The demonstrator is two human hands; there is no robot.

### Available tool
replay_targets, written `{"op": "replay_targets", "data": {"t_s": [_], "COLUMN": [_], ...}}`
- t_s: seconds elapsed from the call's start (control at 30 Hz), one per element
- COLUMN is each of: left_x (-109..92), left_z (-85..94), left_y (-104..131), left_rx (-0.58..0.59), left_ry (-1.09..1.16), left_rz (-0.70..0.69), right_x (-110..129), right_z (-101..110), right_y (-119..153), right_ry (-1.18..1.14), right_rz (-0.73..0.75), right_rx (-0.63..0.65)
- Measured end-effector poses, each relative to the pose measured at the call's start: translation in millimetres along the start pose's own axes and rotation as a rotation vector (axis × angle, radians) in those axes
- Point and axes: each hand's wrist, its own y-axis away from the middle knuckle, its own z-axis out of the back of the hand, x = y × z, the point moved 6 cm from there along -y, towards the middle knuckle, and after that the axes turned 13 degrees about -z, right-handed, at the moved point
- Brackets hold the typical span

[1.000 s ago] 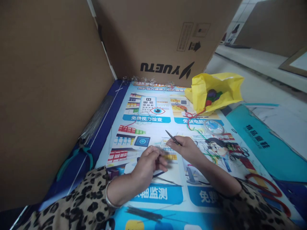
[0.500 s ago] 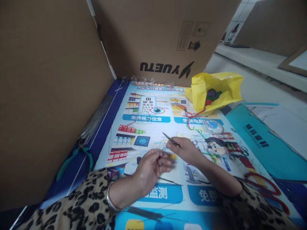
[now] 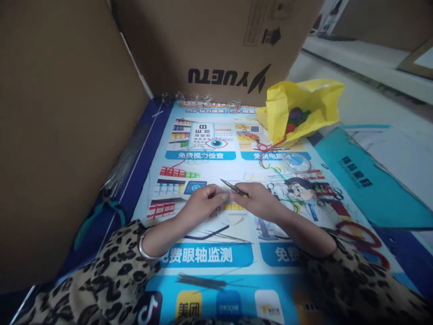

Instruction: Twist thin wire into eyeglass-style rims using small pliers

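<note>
My right hand [image 3: 259, 199] is closed around a slim dark pointed tool [image 3: 233, 187], whose tip points up and to the left. My left hand [image 3: 204, 204] is pinched, its fingertips close to those of my right hand. Something thin, perhaps wire, shows faintly at its fingers, too small to make out. Both hands are above a printed poster [image 3: 199, 183]. Nearer to me on the poster lies a bundle of dark wires [image 3: 202, 281], with a few loose dark strands between it and my hands.
Teal-handled pliers [image 3: 98, 216] and thin wires [image 3: 123, 162] lie at left beside a cardboard wall [image 3: 61, 135]. A yellow bag [image 3: 304, 108], a tape roll [image 3: 297, 163], red-handled scissors [image 3: 361, 234] and a teal board [image 3: 358, 176] are at right. Red and green cords trail from the bag.
My left hand has turned from palm-up with spread fingers to a pinch close to my right hand. The view has shifted, so the scene sits slightly higher and further left.
</note>
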Motion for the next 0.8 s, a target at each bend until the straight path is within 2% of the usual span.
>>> {"op": "replay_targets", "data": {"t_s": [0.17,0.37,0.47,0.63,0.8], "left_x": [0,3,4,7,12], "left_z": [-4.2,-0.9,3.8,18.2,27.2], "left_y": [1,2,2,1,2], "left_rx": [0.088,0.056,-0.006,-0.192,-0.342], "left_ry": [-0.099,-0.123,-0.105,-0.099,0.009], "left_rz": [-0.008,-0.016,-0.014,-0.016,-0.040], "right_x": [4,0,-2,-6,-8], "right_z": [0,-5,-3,5,3], "right_y": [2,1,1,2,0], "right_ry": [-0.023,-0.085,-0.144,-0.236,-0.245], "right_rz": [-0.001,0.029,0.035,0.019,0.032], "right_rx": [0.018,0.031,0.005,-0.063,-0.051]}}
